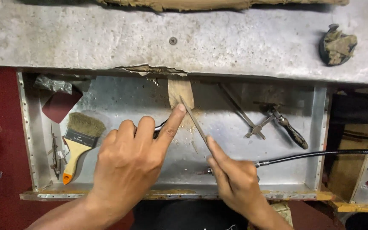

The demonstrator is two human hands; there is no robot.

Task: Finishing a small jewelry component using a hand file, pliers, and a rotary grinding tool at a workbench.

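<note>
Paintbrush (78,140) lies left in metal tray (316,140) (black-handled tool (288,127) at right), w/ black cable (320,155).

Brush (78,142) left in tray (316,140), saw (277,123) right.

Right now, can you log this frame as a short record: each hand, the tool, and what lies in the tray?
left hand: forefinger stretched onto the tip of the file
right hand: grip closed on the file's lower end
file: thin, slanted, tip against the wooden peg
tray: metal, sawdust under the peg
left of tray: paintbrush, dark red sandpaper
right of tray: dark-handled tool, black cable
</note>
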